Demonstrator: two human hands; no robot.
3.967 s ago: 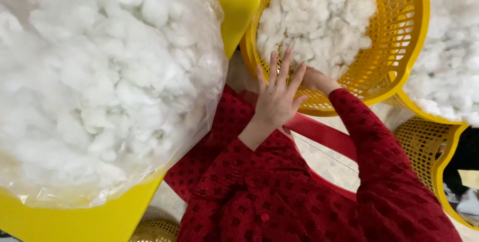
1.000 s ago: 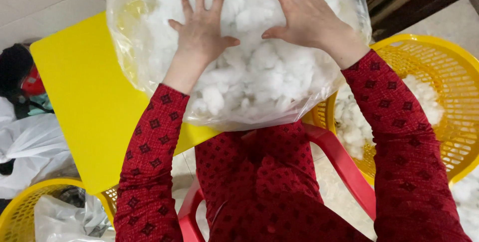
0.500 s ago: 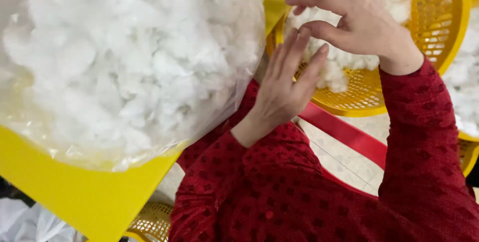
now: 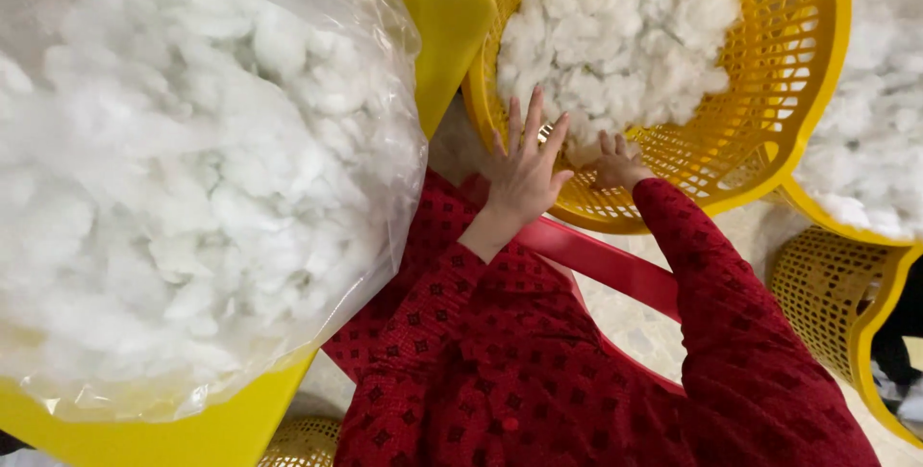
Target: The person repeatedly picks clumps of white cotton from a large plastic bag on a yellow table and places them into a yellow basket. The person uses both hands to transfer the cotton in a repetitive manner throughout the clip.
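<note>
Left hand [image 4: 524,171] is lying open with its fingers spread wide, touching the near rim of the yellow basket [image 4: 798,92] and holding nothing. Right hand [image 4: 615,165] is reaching into the same basket, curled at the edge of the white fluff [image 4: 615,39]; I cannot tell if it is gripping any. Beside them, a big clear bag [image 4: 192,169] of fluff is sitting on a yellow bench [image 4: 442,29].

Speckled pale floor [image 4: 635,332], red chair [image 4: 615,265]
</note>
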